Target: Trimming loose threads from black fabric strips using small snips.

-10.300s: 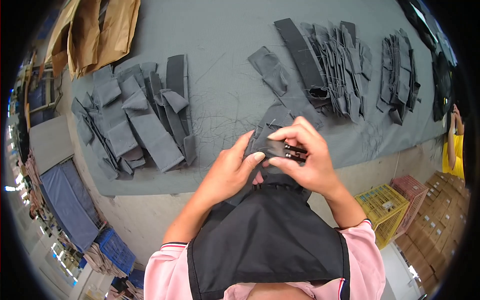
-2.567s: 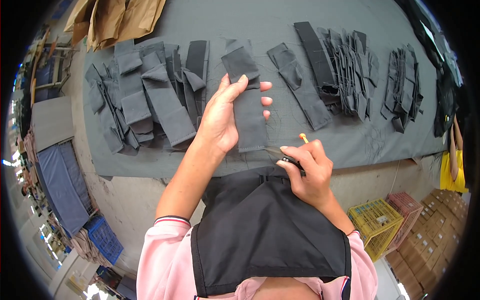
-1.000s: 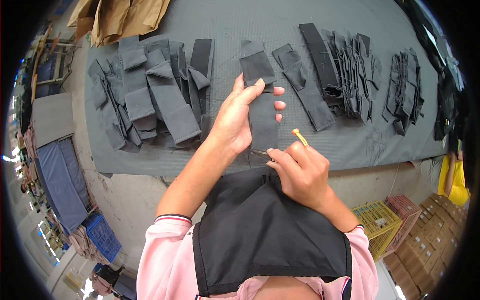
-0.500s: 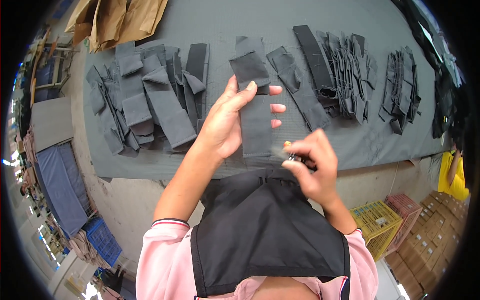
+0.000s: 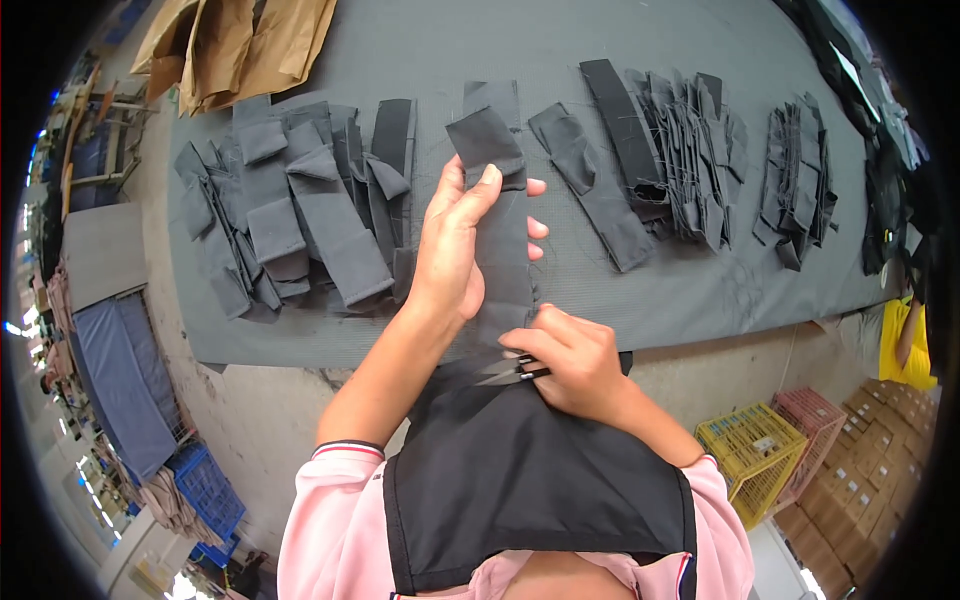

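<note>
My left hand (image 5: 450,250) is closed on a dark grey fabric strip (image 5: 505,260), thumb on top and fingertips showing past its right edge. The strip's upper part is folded over above my thumb. In my right hand (image 5: 580,362) is a pair of black-handled thread snips (image 5: 508,371), their blades pointing left over my dark apron (image 5: 540,450). The fingers of that hand are at the strip's lower end; whether they pinch the cloth is hard to see. A separate folded strip (image 5: 592,185) lies on the table to the right.
The grey-covered table (image 5: 500,40) bears a strip pile (image 5: 335,220) at left, stacked strips (image 5: 690,165) and another bundle (image 5: 797,185) at right. A brown paper bag (image 5: 250,50) stands far left, dark garments (image 5: 880,160) far right. A yellow crate (image 5: 750,450) is on the floor.
My right hand has moved left and down to the strip's lower end, its snips turning to point left. My left hand and the strip have shifted slightly left.
</note>
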Motion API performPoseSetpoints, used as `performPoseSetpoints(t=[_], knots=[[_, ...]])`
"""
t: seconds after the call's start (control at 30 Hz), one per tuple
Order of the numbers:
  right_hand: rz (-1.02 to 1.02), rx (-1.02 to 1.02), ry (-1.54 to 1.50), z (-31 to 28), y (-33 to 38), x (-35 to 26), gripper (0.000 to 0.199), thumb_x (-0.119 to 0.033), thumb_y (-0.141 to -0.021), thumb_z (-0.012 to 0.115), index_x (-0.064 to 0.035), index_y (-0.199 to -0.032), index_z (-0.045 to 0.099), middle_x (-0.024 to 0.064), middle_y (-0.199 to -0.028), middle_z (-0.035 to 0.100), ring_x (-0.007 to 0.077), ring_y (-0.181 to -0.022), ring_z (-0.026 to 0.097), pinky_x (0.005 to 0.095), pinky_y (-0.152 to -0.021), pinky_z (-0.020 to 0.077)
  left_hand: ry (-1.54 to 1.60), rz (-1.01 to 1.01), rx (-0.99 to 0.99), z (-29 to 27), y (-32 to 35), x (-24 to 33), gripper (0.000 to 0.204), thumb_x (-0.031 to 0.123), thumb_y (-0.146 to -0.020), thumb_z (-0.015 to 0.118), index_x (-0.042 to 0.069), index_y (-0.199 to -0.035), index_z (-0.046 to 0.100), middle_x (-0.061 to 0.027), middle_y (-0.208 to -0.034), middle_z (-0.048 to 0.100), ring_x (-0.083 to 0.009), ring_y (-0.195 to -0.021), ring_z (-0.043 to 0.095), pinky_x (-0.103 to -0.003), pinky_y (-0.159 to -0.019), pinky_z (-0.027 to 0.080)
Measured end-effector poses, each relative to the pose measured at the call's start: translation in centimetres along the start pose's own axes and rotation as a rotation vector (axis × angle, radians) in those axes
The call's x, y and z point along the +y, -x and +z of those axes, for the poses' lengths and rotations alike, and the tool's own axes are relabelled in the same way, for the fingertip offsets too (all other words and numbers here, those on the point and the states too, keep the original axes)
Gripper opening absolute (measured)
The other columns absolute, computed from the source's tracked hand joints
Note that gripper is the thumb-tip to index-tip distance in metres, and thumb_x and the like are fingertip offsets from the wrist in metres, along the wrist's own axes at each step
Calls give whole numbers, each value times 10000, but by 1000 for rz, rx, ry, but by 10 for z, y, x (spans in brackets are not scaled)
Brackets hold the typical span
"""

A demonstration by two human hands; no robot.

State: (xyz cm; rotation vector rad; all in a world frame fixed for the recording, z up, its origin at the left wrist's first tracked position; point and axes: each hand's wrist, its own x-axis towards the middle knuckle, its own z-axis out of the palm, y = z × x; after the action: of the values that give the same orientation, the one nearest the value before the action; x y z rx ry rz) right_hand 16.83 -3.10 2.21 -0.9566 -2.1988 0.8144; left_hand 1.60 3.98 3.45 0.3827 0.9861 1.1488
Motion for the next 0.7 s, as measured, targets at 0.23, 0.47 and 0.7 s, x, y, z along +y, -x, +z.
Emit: performPoseSetpoints(t=[0.23,0.47,0.7], knots=[[201,292,99,-25,2,3,369,-51,-619,737,-75,-963,606,60,-740,494,169,-538,499,274,-487,433,-5,4,1,0,6,1,278,237,-928,444,42,-1119,391,-144,-943,606,-185,-648,608,-298,-525,518],[182,273,123,-16,-4,-1,335,-48,-628,731,-69,-945,625,53,-731,482,158,-519,489,266,-476,414,5,5,6,1,7,1,268,243,-928,446,48,-1107,402,-147,-944,607,-192,-657,613,-300,-531,518],[180,365,120,-10,-5,2,305,-19,-638,716,-62,-929,633,44,-676,476,151,-513,494,266,-468,411,34,-60,-14,-5,6,-4,311,239,-911,468,62,-1144,363,-140,-923,604,-201,-662,613,-323,-538,507]])
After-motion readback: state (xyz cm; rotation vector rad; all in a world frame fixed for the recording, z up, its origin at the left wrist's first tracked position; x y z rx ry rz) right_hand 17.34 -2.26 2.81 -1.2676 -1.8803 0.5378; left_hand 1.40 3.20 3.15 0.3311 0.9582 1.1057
